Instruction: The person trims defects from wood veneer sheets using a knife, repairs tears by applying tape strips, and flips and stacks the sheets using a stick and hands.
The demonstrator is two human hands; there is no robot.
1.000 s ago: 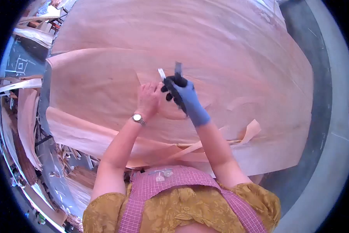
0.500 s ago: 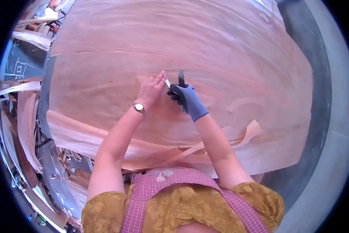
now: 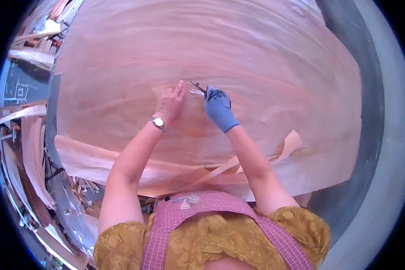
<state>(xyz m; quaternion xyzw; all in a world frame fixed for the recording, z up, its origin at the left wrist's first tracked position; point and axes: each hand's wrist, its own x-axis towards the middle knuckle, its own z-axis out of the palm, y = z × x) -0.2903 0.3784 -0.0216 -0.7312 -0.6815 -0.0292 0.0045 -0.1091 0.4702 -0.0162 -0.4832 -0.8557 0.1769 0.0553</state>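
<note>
Dark tool (image 3: 198, 86): long axis slanting, running forward and leftward out of the right hand (image 3: 218, 105), its narrow free end aimed toward the left fingertips. I see a small gap between that end and the left fingers (image 3: 180, 87); near, but apart.

Right hand, in a blue glove with dark markings on its back: fingers curled in and clamped on the tool, the projecting part ahead and to the left of the knuckles. A small pale piece (image 3: 196, 92) pokes out beside the tool, on the side nearer the wearer, also pointing left from the gloved fingers. I cannot tell whether it belongs to the tool or is a separate thing.

Left hand (image 3: 170, 104), bare: palm down on the broad wood sheet (image 3: 256, 58), fingers stretched forward and mostly together, holding nothing I can make out. A wristwatch (image 3: 158, 122) sits behind those fingers, on the wrist.

Behind and to the right of the gloved fingers, a curled strip (image 3: 292, 141) rises off the sheet; a loose flap (image 3: 90, 153) lies behind and left of the bare fingers.

Hard to read: the tool's rear part and the gloved fingertips are hidden by the hand itself. The free end is too small for me to judge its shape. The sheet's far edge is cut off by the frame.
</note>
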